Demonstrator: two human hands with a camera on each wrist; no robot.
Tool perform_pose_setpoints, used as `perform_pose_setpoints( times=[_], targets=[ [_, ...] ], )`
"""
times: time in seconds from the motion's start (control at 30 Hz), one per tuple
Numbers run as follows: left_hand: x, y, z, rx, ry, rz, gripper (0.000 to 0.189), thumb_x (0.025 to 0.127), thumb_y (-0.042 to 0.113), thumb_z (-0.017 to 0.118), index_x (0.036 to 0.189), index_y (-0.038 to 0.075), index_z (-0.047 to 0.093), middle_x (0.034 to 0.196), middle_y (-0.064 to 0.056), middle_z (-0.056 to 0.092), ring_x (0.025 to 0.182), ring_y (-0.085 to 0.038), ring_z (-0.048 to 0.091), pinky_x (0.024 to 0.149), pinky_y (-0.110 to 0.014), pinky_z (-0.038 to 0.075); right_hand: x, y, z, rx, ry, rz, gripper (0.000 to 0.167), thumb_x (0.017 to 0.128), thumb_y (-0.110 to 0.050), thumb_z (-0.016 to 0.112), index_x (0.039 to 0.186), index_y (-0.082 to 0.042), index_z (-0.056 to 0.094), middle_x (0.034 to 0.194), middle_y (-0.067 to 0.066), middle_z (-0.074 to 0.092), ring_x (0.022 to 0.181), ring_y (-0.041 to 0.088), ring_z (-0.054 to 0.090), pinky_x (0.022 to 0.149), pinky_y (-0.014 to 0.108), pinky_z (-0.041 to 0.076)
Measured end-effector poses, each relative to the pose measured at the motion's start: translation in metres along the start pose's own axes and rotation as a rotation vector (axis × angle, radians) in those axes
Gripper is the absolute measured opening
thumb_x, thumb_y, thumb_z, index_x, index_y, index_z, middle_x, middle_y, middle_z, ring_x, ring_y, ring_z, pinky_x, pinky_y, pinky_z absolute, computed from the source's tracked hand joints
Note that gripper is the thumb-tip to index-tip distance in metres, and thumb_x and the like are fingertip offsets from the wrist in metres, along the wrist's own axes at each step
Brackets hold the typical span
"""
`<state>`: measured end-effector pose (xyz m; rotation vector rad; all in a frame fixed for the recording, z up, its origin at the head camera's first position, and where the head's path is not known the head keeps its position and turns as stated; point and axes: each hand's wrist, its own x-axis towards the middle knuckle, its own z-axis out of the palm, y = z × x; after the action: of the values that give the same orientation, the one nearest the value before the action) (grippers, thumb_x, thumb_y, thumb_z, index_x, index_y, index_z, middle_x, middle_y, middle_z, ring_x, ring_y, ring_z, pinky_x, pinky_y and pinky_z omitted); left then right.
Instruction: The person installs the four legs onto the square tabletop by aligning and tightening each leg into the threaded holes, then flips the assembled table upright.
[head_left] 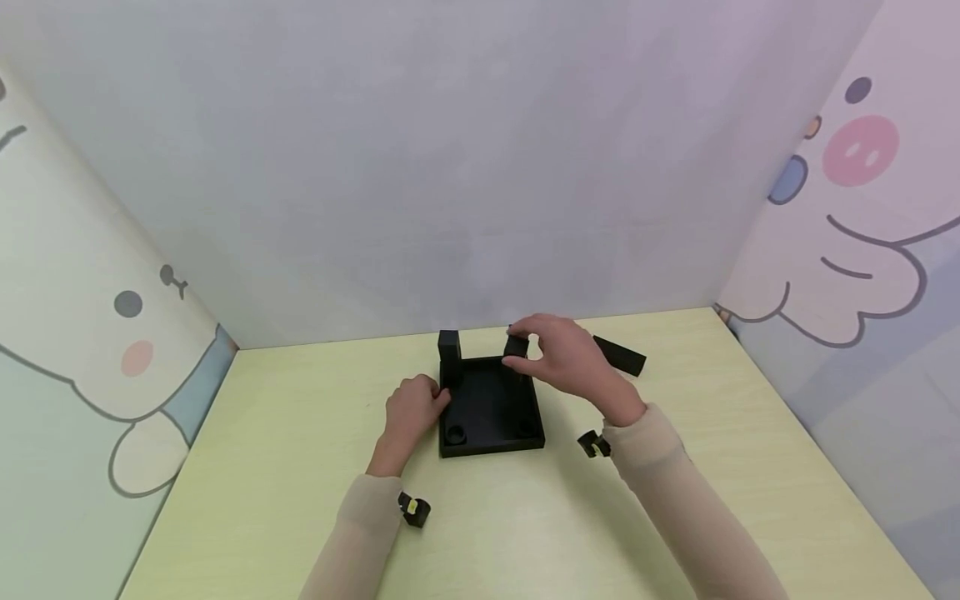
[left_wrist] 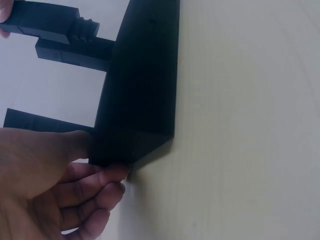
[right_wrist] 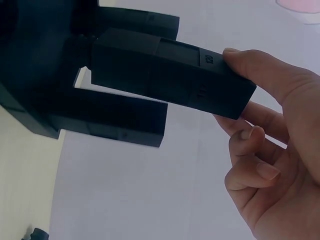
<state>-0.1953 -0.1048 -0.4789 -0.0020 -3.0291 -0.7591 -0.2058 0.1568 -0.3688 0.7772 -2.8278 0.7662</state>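
Far left: pale wall (head_left: 82, 367) with a cartoon animal print. Then a beige left sleeve (head_left: 357, 533), black wrist device (head_left: 414, 509) with a yellow patch on it.

Left hand (head_left: 410, 410): at the tray's left side, thumb and index pinching its edge just beside a post base. Other fingers loosely bent in the left wrist view.

Left post (head_left: 450, 354): black, square section, upright in the tray's rear left corner.

Black tray (head_left: 490, 408): on the pale yellow table (head_left: 300, 417), mid-scene, shallow, low rim. Round left socket (head_left: 455, 434) in its front left corner, right socket (head_left: 527, 427) front right, darker and harder to make out. A rear right post (left_wrist: 75, 55) also stands on it, mostly behind the hand from the head camera, clear in both wrist views.

Held post (head_left: 515, 346): black, above the tray's right part, threaded end toward the tray. Left wrist view shows a gap between thread and tray. Faint characters on it, can't read them.

Right hand (head_left: 564, 354): thumb and index pinch the post's top end, remaining fingers curled.

Further right: second wrist device (head_left: 594, 443), loose post (head_left: 619, 356) flat on the table, slanted, apart from the tray.
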Motion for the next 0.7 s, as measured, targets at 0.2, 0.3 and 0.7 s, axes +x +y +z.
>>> perform_pose_setpoints(
  times=[0.2, 0.3, 0.7],
  targets=[
    [0.001, 0.001, 0.001, 0.003, -0.004, -0.005, 0.053, 0.095, 0.026, 0.065, 0.052, 0.019, 0.035, 0.05, 0.007, 0.029, 0.045, -0.01, 0.033, 0.043, -0.024, 0.021, 0.003, -0.015, 0.008, -0.002, -0.032, -0.059, 0.041, 0.09, -0.04, 0.077, 0.123, -0.018, 0.071, 0.117, -0.002, 0.073, 0.094, 0.016, 0.067, 0.08, 0.035, 0.055],
    [0.003, 0.001, 0.001, 0.006, -0.01, -0.013, 0.053, 0.095, 0.027, 0.065, 0.052, 0.019, 0.036, 0.05, 0.007, 0.03, 0.045, -0.01, 0.034, 0.043, -0.024, 0.022, 0.004, -0.021, 0.013, -0.017, -0.036, -0.096, 0.041, 0.09, -0.04, 0.076, 0.124, -0.017, 0.071, 0.117, -0.002, 0.073, 0.098, 0.016, 0.069, 0.083, 0.037, 0.057],
    [0.003, 0.001, 0.004, 0.002, -0.011, -0.014, 0.052, 0.095, 0.027, 0.064, 0.052, 0.019, 0.036, 0.05, 0.007, 0.03, 0.045, -0.011, 0.036, 0.044, -0.025, 0.023, 0.007, -0.04, 0.027, -0.046, -0.073, -0.185, 0.038, 0.093, -0.045, 0.073, 0.124, -0.023, 0.071, 0.121, -0.006, 0.071, 0.102, 0.012, 0.07, 0.085, 0.036, 0.057]
  ],
)
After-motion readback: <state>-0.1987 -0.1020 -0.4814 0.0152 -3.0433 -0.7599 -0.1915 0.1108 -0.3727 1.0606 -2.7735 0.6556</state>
